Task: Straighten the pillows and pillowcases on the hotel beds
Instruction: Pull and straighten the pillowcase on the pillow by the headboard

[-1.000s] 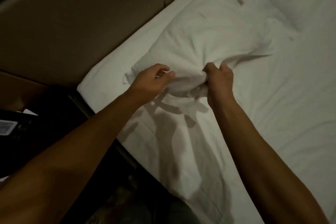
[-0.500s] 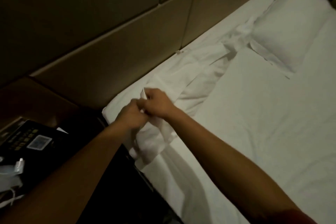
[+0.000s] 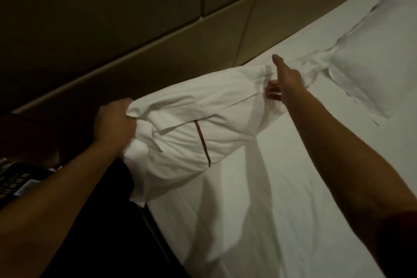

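Note:
A white pillow in its pillowcase (image 3: 191,119), with a thin brown stripe across it, lies at the head of the bed near the left edge. My left hand (image 3: 114,123) is closed on the pillowcase's near left end, bunching the cloth. My right hand (image 3: 285,79) rests on the far right end, thumb raised and fingers partly tucked under a fold, so its grip is unclear. A twisted strip of white cloth (image 3: 316,63) runs from there to a second white pillow (image 3: 372,52) at the far right.
The white bed sheet (image 3: 293,187) fills the right and lower view, with arm shadows on it. A padded brown headboard (image 3: 158,29) runs along the bed's far side. A dark device with buttons (image 3: 15,180) sits on a dark bedside surface at the left.
My hands were together gripping a cloth corner at the bed's left edge. They have spread apart, the right one reaching far right, and the pillowcase is now stretched out between them.

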{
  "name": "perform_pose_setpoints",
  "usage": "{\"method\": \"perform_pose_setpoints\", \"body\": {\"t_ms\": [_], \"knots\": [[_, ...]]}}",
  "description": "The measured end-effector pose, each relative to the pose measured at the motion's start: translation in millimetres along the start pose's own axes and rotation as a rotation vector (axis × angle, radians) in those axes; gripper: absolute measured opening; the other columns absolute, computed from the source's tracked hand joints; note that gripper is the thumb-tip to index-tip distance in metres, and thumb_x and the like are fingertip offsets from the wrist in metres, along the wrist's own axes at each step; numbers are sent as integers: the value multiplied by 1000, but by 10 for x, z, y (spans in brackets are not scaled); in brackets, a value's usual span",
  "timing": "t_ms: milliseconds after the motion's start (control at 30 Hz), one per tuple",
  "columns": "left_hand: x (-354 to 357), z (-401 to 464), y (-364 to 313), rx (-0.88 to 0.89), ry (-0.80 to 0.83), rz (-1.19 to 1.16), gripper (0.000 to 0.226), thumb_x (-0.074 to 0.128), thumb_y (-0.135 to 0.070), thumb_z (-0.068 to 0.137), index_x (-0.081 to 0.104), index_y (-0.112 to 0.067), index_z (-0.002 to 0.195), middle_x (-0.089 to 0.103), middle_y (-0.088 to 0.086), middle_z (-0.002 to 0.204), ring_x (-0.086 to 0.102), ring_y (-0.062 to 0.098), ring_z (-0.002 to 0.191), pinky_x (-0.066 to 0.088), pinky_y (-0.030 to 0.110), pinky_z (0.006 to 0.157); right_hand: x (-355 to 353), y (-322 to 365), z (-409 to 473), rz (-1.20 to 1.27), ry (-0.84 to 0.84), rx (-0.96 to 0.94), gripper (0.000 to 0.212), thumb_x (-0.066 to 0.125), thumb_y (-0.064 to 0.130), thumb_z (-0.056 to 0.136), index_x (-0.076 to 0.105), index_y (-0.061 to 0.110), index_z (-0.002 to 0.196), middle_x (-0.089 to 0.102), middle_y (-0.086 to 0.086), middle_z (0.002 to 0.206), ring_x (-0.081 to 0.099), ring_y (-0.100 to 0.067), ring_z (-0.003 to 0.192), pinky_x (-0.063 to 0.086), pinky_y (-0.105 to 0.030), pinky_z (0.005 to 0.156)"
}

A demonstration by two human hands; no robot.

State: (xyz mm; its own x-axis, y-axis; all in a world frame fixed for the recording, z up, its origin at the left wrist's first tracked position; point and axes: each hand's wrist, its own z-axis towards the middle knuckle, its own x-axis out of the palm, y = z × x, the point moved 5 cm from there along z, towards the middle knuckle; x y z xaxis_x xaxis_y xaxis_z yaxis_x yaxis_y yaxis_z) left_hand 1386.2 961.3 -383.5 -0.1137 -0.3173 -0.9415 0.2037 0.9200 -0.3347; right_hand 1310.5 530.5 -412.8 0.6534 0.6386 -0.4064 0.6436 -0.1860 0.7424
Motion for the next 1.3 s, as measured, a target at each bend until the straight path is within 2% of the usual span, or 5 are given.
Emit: {"method": "perform_pose_setpoints", "body": {"t_ms": [267,467,667,933,1300], "knots": [[96,-421,-454,380,-74,-223,14,57,-20,90,63,-11,80,64,3,77,59,21,73,48,36,73,248,-429,418,47,104,195,71,67,71,77,66,7,108,73,-11,95,73,-24,75,64,-38,71],[745,-183,-174,-827,400,-1076,94,28,-88,80,69,-4,81,75,10,65,72,20,53,55,25,47,-75,-513,669,103,25,257,68,64,77,72,65,12,94,69,-5,79,71,-25,68,61,-38,65],[991,-95,324,-1072,473,-1170,65,42,-64,93,61,-3,87,75,16,68,75,29,59,59,37,47,-324,-690,913,89,-38,222,43,71,39,85,64,8,115,68,-12,88,69,-28,70,61,-40,54],[-132,-97,853,-867,-479,-1363,12,64,-26,72,68,-15,69,72,7,65,71,23,58,59,36,53,-61,513,610,654,-94,-265,17,66,23,71,62,12,83,67,-6,74,71,-24,71,58,-34,59],[138,-503,1460,-1048,-428,-1185,17,67,-21,78,67,-9,91,66,7,83,63,20,60,54,26,49,366,-75,611,86,-56,11,65,73,48,80,55,11,130,62,-5,107,69,-27,93,64,-40,68]]}}
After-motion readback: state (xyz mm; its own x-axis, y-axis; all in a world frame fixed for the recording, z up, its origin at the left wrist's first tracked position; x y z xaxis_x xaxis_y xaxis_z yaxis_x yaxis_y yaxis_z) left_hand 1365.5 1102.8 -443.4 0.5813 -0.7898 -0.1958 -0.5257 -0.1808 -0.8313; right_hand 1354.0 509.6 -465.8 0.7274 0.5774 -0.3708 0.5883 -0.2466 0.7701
